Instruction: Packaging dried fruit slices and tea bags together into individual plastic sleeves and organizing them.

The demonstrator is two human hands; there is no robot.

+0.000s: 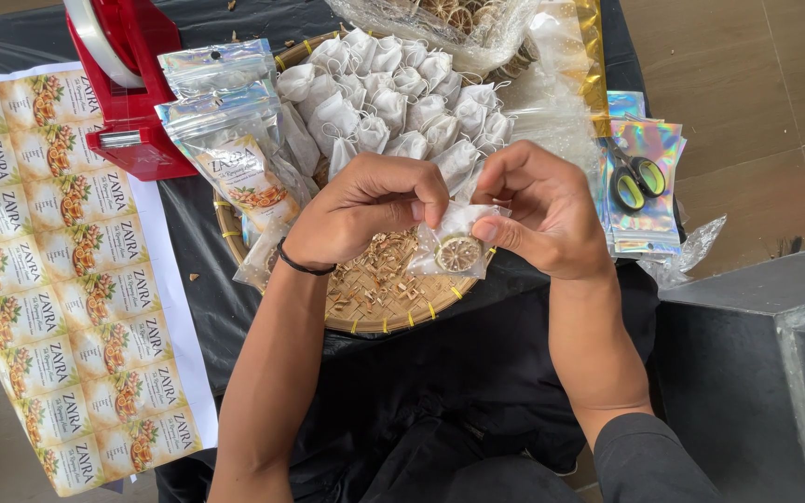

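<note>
A small mesh pouch [457, 244] holding a dried citrus slice [458, 253] was pinched by the left hand [370, 219] and right hand [547, 216] above the woven tray [393, 312]; its mouth was best held level and taut.

Left hand [365, 219] and right hand [542, 214] meet, fingers [491, 228] pinched.

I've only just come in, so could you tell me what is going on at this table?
A person holds a small white mesh bag with a dried citrus slice inside, both hands pinching it: left hand, right hand. Beneath them sits a round woven tray with loose dried bits and a heap of filled white bags. Shiny pouches, a red tape dispenser, a label sheet and scissors lie around.
</note>
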